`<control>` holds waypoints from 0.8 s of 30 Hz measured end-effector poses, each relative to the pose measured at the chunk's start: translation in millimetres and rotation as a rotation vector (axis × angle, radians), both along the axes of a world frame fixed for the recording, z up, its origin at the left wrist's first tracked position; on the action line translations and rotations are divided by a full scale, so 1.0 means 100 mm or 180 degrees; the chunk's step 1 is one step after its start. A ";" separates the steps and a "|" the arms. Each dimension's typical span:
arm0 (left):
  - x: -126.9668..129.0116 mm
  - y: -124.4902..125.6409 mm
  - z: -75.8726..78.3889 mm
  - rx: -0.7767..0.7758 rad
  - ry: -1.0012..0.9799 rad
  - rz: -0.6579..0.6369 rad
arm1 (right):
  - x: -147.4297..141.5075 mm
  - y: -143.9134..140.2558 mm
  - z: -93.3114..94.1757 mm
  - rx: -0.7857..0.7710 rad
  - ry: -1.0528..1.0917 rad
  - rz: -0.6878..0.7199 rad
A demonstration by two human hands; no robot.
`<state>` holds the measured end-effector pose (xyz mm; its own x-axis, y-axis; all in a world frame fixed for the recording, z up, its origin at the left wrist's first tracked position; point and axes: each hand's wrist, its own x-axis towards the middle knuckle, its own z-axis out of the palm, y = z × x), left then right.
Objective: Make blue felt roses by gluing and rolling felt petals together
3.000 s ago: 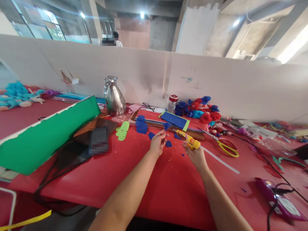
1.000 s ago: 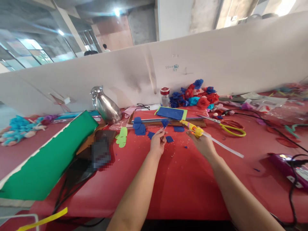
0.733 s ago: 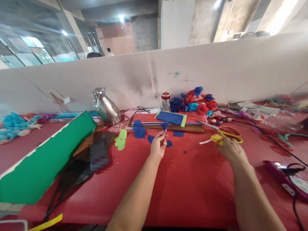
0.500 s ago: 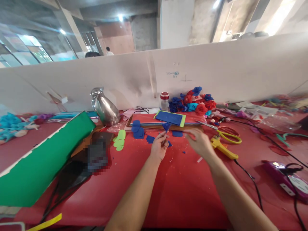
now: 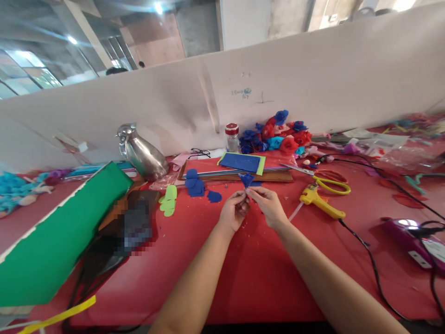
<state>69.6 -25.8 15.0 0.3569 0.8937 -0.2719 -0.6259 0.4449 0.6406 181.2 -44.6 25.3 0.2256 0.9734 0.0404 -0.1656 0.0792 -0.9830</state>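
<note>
While both hands pinch the blue flower piece (image 5: 247, 180), left hand (image 5: 233, 212) and right hand (image 5: 267, 206) seem to be pressing it; glue gun (image 5: 321, 202) lies at three o'clock.

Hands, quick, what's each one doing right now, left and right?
Left hand: closed, pinching the blue felt piece at its base.
Right hand: closed, fingertips pinching the same blue felt piece.

Base of blue felt piece (image 5: 247, 180) hidden between fingertips (image 5: 245, 195) of both hands. Dark item (image 5: 137, 222) left of fingers was pixelated, unreadable.
</note>
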 end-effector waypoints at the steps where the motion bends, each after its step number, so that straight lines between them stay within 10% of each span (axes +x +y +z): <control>1: 0.01 -0.01 0.00 0.0014 0.0048 -0.0008 | 0.00 0.00 0.00 0.0019 -0.0028 0.0002; 10: -0.02 -0.02 0.04 0.0814 0.1185 0.0703 | 0.06 -0.02 -0.02 0.0199 -0.0412 -0.0208; 24: -0.03 -0.03 0.11 0.0744 0.1079 0.0833 | -0.02 -0.08 -0.06 0.0269 -0.1132 -0.0230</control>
